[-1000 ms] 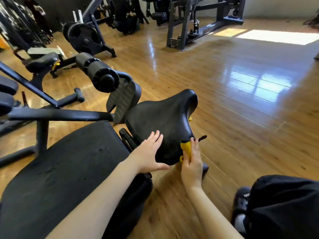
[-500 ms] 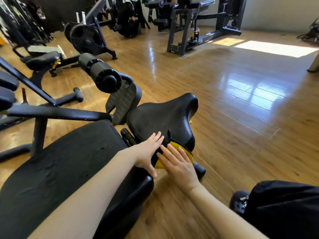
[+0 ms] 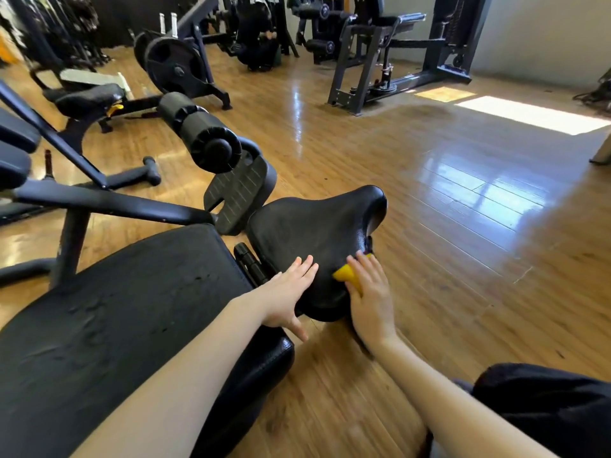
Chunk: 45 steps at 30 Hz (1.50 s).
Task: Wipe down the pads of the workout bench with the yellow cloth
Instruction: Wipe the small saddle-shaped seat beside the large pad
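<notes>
Looking down from the head camera, the one view on hand, the small seat pad (image 3: pixel 317 246) of the workout bench serves as the landmark. On its near right edge the right hand (image 3: pixel 372 292) presses the yellow cloth (image 3: pixel 345 274) flat against the black vinyl; its fingers (image 3: pixel 362 264) lie straight and a little spread over the cloth, not curled round it, so only a yellow wedge shows at their left side. Just left of the cloth, the left hand (image 3: pixel 287 292) rests palm-down on the near left part of the same pad, fingers straight and close together, thumb hanging off the near edge, holding nothing. Nearer the camera and to the left of the seat pad lies the long back pad (image 3: pixel 109 328), dull and scuffed, with a narrow gap and a black hinge piece between the two. Beyond the seat pad, up and to the left, stand a ribbed foot plate (image 3: pixel 238 193) and a foam roller (image 3: pixel 201 133), and the wooden floor (image 3: pixel 446 226) spreads out to the right.

By my reading, the step in hand is the wiping of the seat pad, the left hand steadying it while the right works the cloth along its near rim. Next, the cloth most likely needs sweeping up over the pad's crown and far end with firm flat pressure, then carrying over to the long back pad, which appears not yet wiped.
</notes>
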Available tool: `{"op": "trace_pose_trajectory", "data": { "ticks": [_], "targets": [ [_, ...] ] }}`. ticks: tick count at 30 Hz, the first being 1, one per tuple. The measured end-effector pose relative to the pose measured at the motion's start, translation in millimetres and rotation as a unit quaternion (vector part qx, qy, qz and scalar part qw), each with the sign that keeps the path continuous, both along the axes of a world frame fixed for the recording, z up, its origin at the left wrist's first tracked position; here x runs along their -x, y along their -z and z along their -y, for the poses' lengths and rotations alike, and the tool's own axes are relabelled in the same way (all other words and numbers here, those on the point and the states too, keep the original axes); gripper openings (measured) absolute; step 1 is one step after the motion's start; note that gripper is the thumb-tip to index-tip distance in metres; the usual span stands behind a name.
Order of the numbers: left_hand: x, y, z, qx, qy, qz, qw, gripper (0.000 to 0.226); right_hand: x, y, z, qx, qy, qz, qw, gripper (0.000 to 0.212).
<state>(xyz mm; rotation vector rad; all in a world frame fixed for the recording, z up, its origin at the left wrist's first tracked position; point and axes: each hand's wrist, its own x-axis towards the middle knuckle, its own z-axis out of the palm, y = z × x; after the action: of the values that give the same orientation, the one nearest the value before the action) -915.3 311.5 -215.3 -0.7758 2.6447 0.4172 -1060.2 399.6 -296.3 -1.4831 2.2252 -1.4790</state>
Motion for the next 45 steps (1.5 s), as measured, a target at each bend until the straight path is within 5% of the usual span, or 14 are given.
{"op": "trace_pose_trajectory", "data": {
  "ticks": [3, 7, 14, 17, 21, 24, 28, 33, 41, 45],
  "targets": [
    [0.3, 1.7, -1.5, 0.003, -0.008, -0.001, 1.0, 0.123, -26.2, 17.3, -17.2, -0.007, -0.062, -0.159, 0.985, 0.043],
    [1.3, 1.4, -5.9, 0.008, -0.017, -0.011, 1.0, 0.121, -13.7, 13.2, -19.8, -0.01, -0.098, -0.189, 0.977, 0.045],
    [2.9, 4.8, -8.8, 0.001, -0.038, -0.014, 0.999, 0.119, 17.1, -1.0, 5.7, 0.033, -0.041, 0.176, 0.983, 0.033],
    [3.3, 4.7, -11.2, -0.003, -0.048, -0.022, 0.999, 0.116, -8.5, 1.1, -13.5, 0.002, -0.013, 0.155, 0.988, 0.043],
    [4.8, 1.0, -14.0, -0.009, -0.056, -0.021, 0.998, 0.114, -33.7, 0.8, -38.5, 0.0, -0.107, 0.101, 0.989, 0.044],
    [4.9, -1.7, -14.3, 0.027, -0.039, 0.008, 0.999, 0.112, -9.6, -25.3, -36.4, 0.079, -0.051, 0.263, 0.96, 0.036],
    [6.6, 0.3, -12.0, 0.058, -0.051, -0.013, 0.997, 0.098, 29.9, -28.6, -12.3, 0.076, -0.021, 0.367, 0.927, 0.035],
    [23.8, 5.3, 2.8, 0.094, -0.159, -0.202, 0.962, 0.064, 16.3, -11.4, -13.0, -0.021, -0.042, 0.274, 0.96, 0.045],
    [76.4, 24.4, 25.7, 0.107, -0.272, -0.184, 0.938, 0.062, 51.1, -14.9, 6.8, 0.01, -0.015, 0.421, 0.907, 0.041],
    [82.0, 38.1, 23.2, 0.156, -0.296, -0.222, 0.916, 0.059, 65.0, -20.5, 38.3, -0.029, -0.01, 0.422, 0.906, 0.036]
  ]
}}
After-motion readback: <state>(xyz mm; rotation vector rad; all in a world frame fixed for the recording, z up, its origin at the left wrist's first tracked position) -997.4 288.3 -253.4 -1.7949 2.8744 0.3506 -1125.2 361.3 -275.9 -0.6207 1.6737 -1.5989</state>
